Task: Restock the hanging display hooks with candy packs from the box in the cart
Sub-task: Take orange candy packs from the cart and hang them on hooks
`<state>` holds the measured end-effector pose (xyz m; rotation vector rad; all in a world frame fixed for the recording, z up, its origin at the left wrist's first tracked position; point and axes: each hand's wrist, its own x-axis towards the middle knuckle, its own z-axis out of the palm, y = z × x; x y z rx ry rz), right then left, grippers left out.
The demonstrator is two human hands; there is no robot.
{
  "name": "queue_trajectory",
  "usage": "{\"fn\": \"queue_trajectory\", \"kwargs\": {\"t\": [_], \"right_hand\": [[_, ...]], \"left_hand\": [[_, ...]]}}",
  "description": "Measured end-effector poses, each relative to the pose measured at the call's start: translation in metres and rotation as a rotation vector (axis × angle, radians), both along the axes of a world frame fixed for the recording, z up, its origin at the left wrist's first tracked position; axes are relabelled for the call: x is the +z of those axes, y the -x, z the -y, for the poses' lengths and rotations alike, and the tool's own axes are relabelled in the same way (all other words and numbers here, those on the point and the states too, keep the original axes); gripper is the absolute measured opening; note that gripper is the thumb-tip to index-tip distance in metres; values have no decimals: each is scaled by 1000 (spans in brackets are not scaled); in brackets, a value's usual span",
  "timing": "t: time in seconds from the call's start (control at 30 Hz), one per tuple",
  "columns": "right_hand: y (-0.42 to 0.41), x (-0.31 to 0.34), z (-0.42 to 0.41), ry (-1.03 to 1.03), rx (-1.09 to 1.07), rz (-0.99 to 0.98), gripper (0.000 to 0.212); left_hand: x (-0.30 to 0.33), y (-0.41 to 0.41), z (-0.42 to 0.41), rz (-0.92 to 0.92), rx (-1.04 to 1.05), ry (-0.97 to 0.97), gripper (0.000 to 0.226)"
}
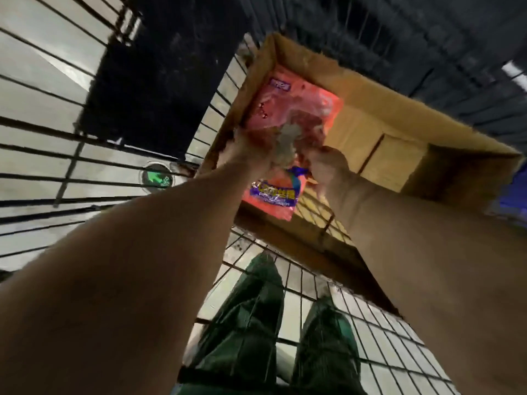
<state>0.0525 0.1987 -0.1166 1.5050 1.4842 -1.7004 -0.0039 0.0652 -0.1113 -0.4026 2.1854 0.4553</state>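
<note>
- A red-pink candy pack (285, 115) with a purple label near its lower end is held over the open cardboard box (368, 98), its upper end reaching toward the box's far left corner.
- The left hand (245, 146) grips the pack's left side about halfway down, fingers curled round the edge.
- The right hand (325, 161) grips the pack's right side at about the same height, fingers curled against the wrapper; motion blur hides the fingertips.
- Both bare forearms reach forward from the lower corners of the view and meet at the pack.
- The box sits inside a wire cart (285, 277); its inner walls are plain brown, and a lighter flap (399, 163) shows on the floor of the box to the right of the pack.
- Through the cart's wire grid, the person's legs in dark green trousers (251, 317) stand on a pale tiled floor (393, 337).
- To the left, beyond the cart, a round floor marker with a green arrow (156, 179) lies on the floor, near a dark panel (159, 81).
</note>
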Motion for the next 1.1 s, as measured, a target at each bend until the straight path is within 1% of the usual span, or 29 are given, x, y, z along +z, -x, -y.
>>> {"fn": "queue_trajectory", "kwargs": {"t": [0.03,0.1,0.17,0.2,0.23,0.3,0.33,0.37,0.43,0.47,0.53,0.57,0.6,0.7,0.77,0.8,0.83,0.87,0.9,0.93,0.97,1.03,1.07,1.1], "right_hand": [[0,-4,1,13,-78,-26,23],[-3,-10,-4,31,-137,-50,24],[-6,-17,-12,42,-137,-27,20],[-8,-21,-15,26,-134,-5,18],[-9,-23,-18,21,-140,8,21],[-11,-31,-23,22,-151,4,50],[-12,-32,-25,20,-151,-1,58],[-13,-33,-28,23,-152,-1,57],[-17,-29,-30,52,-154,9,40],[-20,-24,-30,61,-154,3,31],[-28,-15,-35,52,-121,-18,21],[-33,-7,-39,56,-98,-16,19],[-39,1,-45,65,-68,-7,19],[-60,37,-67,127,-36,-27,20],[-75,61,-84,184,-69,-80,26],[-80,77,-92,181,-87,-103,26],[-84,96,-99,171,-130,-133,28],[-89,116,-106,164,-196,-163,36],[-93,136,-114,140,-254,-188,44],[-98,153,-125,86,-301,-226,45],[-106,171,-133,21,-332,-274,38],[-136,207,-157,-87,-363,-391,21],[-145,218,-165,-114,-362,-437,13],[-156,229,-173,-141,-367,-470,7]], "left_hand": [[-3,2,-1,-6,42,-19,82],[-8,6,-2,-7,-6,-66,67],[-15,9,-3,1,-87,-44,68],[-14,9,-3,-7,-99,-20,69],[-17,9,-5,-9,-76,-24,67],[-14,8,-9,-9,-10,-111,57],[-12,7,-12,-7,23,-165,52],[-11,6,-14,-3,47,-197,53],[-8,4,-17,1,87,-197,73],[-4,3,-18,-29,139,-193,78],[3,0,-21,-81,241,-220,73],[7,-3,-22,-59,271,-230,70],[13,-6,-22,-10,287,-257,68],[47,-17,-27,240,383,-430,68],[74,-22,-33,324,350,-490,72],[91,-25,-40,338,307,-514,69],[111,-28,-49,330,251,-545,62],[131,-31,-59,301,176,-548,56],[149,-36,-72,268,102,-549,58],[170,-42,-83,252,35,-565,61],[192,-51,-96,218,-5,-611,61],[219,-64,-126,128,-58,-691,53],[227,-65,-136,115,-76,-736,55],[237,-70,-149,102,-98,-772,64]]}}
